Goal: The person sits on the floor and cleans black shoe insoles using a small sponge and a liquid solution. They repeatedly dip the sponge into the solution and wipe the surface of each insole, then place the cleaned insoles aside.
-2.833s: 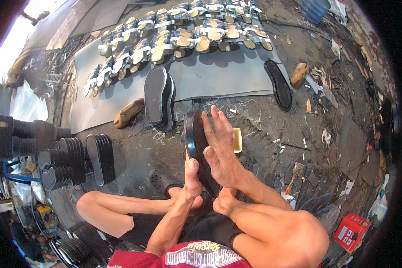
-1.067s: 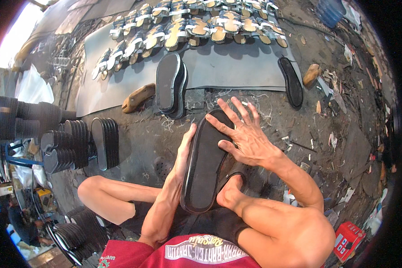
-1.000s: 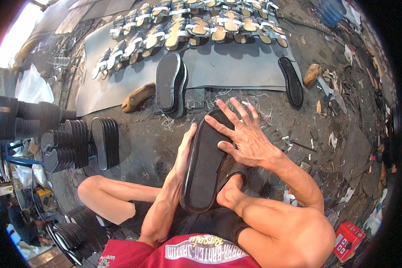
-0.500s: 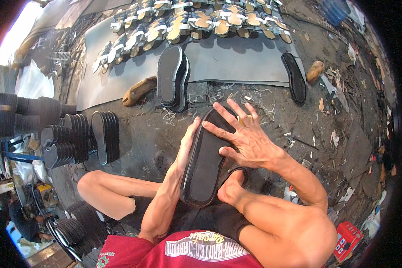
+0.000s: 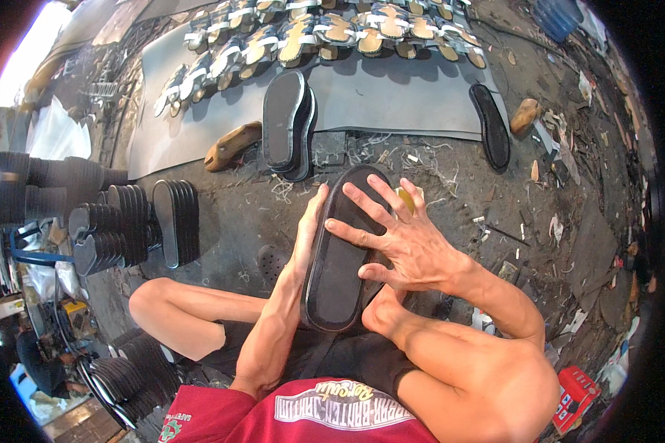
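Black sole [image 5: 336, 292], dead centre in my view!
Light, bendy, I reckon; grip the rims. Left hand [image 5: 305, 240] flanks nine o'clock, fingers mostly hidden, hold unclear; right hand [image 5: 412, 252] fans its fingers from three; stacked soles [image 5: 282, 122] beyond, eleven.

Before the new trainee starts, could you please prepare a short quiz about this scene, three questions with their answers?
1. True or false: the fingers of the right hand are spread over the held black sole.

2. Fill in the colour: the rows of sandals lie on a ____ sheet.

3. Choose one: which thing lies just to the right of the lone black sole at the sheet's right edge?
(a) a blue container
(b) a wooden shoe last
(c) a red box

Key: 1. True. 2. Grey. 3. (b).
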Motion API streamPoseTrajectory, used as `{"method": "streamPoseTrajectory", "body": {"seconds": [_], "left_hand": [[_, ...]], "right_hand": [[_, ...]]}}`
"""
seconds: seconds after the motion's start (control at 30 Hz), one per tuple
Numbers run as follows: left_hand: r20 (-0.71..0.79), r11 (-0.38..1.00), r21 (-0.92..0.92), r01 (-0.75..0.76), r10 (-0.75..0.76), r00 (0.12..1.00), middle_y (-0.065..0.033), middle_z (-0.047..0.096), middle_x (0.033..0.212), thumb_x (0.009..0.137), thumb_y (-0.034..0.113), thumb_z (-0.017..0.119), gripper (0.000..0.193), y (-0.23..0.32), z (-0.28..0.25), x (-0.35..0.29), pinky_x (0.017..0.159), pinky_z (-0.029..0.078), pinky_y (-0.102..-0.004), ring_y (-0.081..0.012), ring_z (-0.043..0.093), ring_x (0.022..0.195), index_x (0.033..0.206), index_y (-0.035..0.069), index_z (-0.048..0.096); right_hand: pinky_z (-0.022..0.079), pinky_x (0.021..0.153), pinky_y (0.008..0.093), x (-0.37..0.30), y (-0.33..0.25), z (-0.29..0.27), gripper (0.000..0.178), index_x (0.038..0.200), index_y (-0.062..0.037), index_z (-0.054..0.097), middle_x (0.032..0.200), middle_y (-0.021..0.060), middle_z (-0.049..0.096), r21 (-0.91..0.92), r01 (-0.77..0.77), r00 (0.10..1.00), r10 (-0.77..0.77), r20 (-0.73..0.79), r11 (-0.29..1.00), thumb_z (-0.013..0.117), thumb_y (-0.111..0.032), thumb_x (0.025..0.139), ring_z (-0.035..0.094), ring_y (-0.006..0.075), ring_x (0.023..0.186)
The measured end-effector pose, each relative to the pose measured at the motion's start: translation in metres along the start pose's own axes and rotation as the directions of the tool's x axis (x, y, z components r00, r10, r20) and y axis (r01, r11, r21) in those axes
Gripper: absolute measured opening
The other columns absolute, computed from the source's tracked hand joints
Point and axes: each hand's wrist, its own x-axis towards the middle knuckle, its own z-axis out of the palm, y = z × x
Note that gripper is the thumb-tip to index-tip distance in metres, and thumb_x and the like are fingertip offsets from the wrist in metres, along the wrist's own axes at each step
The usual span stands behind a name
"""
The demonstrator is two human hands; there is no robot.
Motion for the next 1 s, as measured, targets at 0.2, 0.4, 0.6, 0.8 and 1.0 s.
{"method": "streamPoseTrajectory", "body": {"seconds": [0.2,0.4,0.6,0.8,1.0], "left_hand": [[-0.015,0.998,0.054,-0.039,0.039,0.999,-0.0215,0.064,0.147,0.11,0.068,0.035,0.078,0.015,0.019,-0.01,0.103,0.062,-0.0553,-0.0381,0.07,0.124,0.157,0.009,0.055],[0.304,0.975,-0.219,-0.035,0.102,0.947,-0.0286,0.071,0.122,0.109,0.073,0.032,0.091,0.027,-0.023,0.012,0.087,0.065,-0.0475,-0.0327,0.075,0.095,0.149,-0.005,0.055],[-0.061,0.935,-0.324,-0.141,0.128,0.99,-0.0282,0.073,0.118,0.104,0.065,0.038,0.086,-0.005,-0.041,-0.006,0.083,0.062,-0.0451,-0.0372,0.074,0.09,0.142,-0.009,0.06],[-0.185,0.923,-0.364,-0.126,0.061,0.981,-0.0306,0.072,0.115,0.103,0.058,0.047,0.08,-0.017,-0.038,0.002,0.085,0.066,-0.0494,-0.0398,0.076,0.095,0.139,-0.012,0.061],[0.043,0.862,-0.493,-0.118,0.16,0.986,-0.0338,0.071,0.12,0.105,0.054,0.052,0.076,-0.006,-0.063,0.001,0.091,0.065,-0.0456,-0.0397,0.075,0.1,0.142,-0.012,0.059]], "right_hand": [[0.007,0.128,0.068,-0.005,-0.022,0.003,0.067,0.169,-0.048,0.037,0.183,0.0054,0.018,0.048,0.076,0.997,-0.075,-0.008,0.996,0.034,-0.075,0.108,0.017,0.0366,0.166],[0.006,0.13,0.0638,-0.016,-0.01,-0.004,0.08,0.169,-0.0218,0.044,0.182,0.0164,0.02,0.377,-0.046,0.913,0.192,-0.36,0.925,0.02,-0.072,0.112,0.014,0.0399,0.167],[0.009,0.131,0.0647,-0.075,0.069,0.1,0.072,0.139,-0.0069,0.074,0.182,0.0174,0.019,0.13,-0.664,0.728,0.676,-0.112,0.737,0.028,-0.057,0.116,0.015,0.0426,0.166],[0.011,0.131,0.0657,-0.066,0.076,0.141,0.06,0.134,-0.0086,0.078,0.182,0.0125,0.021,-0.21,-0.537,0.838,0.488,-0.246,0.817,0.039,-0.05,0.115,0.016,0.0414,0.166],[0.009,0.131,0.0579,-0.08,0.06,0.11,0.074,0.122,-0.0101,0.083,0.179,0.0145,0.027,0.399,-0.615,0.613,0.731,-0.3,0.68,0.025,-0.055,0.117,0.023,0.0385,0.161]]}}
